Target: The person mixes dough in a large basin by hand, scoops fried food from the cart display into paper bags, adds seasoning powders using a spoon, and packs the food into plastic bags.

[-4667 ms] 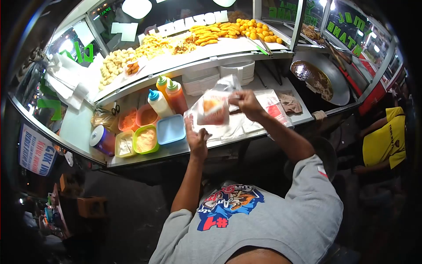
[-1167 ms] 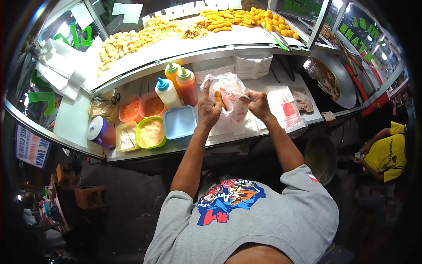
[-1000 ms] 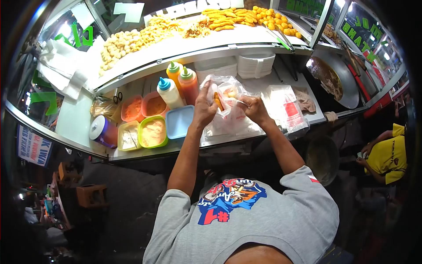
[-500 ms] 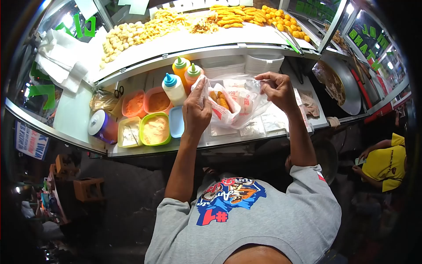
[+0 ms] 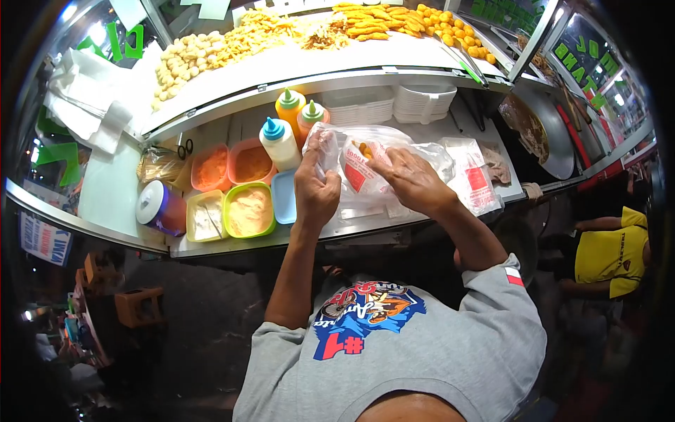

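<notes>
My left hand (image 5: 316,186) is closed on the left edge of a thin clear plastic bag (image 5: 323,149). Inside or against that bag is a white and red paper food bag (image 5: 358,174) with fried pieces (image 5: 365,150) showing at its mouth. My right hand (image 5: 415,181) lies over the right side of the paper bag, its fingers together around it; their tips are partly hidden. Just left of my left hand stand a blue-capped white squeeze bottle (image 5: 280,146) and a blue tub (image 5: 284,197). A stack of printed paper bags (image 5: 471,176) lies right of my right hand.
Open tubs (image 5: 249,209) and a purple jar (image 5: 162,207) stand on the left counter. White trays (image 5: 424,103) are stacked behind the bags. Fried food (image 5: 365,21) fills the upper shelf. A wok (image 5: 555,133) is at right. A person in a yellow shirt (image 5: 612,253) stands beyond.
My right hand has come down from the plastic bag's upper right edge onto the paper bag. The paper bag is now tilted and more of its side shows. My left hand keeps its hold.
</notes>
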`<state>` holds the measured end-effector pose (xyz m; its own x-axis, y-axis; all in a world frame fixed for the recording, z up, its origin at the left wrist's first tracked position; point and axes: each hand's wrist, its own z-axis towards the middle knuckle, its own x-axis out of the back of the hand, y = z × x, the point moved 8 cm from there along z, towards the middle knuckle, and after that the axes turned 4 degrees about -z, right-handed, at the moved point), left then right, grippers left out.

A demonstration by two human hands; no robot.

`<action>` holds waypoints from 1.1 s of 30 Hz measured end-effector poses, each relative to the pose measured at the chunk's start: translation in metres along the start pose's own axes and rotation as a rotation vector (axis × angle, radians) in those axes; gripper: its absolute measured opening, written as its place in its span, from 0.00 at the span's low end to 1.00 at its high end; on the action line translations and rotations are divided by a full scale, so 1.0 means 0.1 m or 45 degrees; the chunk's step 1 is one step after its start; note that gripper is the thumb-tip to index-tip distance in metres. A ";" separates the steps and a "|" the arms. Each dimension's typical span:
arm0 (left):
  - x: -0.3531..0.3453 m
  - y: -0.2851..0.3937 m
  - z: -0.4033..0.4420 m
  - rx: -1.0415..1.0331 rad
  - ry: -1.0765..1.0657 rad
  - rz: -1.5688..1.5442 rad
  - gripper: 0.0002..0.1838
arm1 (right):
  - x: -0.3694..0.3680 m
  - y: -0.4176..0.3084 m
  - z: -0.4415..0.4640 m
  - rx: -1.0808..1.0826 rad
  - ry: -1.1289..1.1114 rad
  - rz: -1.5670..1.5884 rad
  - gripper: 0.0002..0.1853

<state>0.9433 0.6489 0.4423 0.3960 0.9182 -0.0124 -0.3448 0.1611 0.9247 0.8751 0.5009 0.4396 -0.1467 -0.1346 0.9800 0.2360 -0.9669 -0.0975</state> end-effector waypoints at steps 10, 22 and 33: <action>0.03 -0.05 -0.07 0.048 -0.021 -0.006 0.38 | -0.40 0.36 0.05 -0.161 0.012 0.234 0.23; -0.34 -0.18 -0.38 0.472 -0.510 -0.026 0.38 | 0.00 0.28 0.50 0.193 0.073 0.023 0.03; -0.06 0.05 0.04 0.149 -0.005 -0.244 0.39 | -0.72 -0.10 -0.12 0.698 0.038 -0.323 0.06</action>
<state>0.9428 0.6427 0.4484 0.4482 0.8733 -0.1907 -0.1616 0.2890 0.9436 0.8717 0.5172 0.3680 -0.2886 0.0720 0.9547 0.6495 -0.7179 0.2505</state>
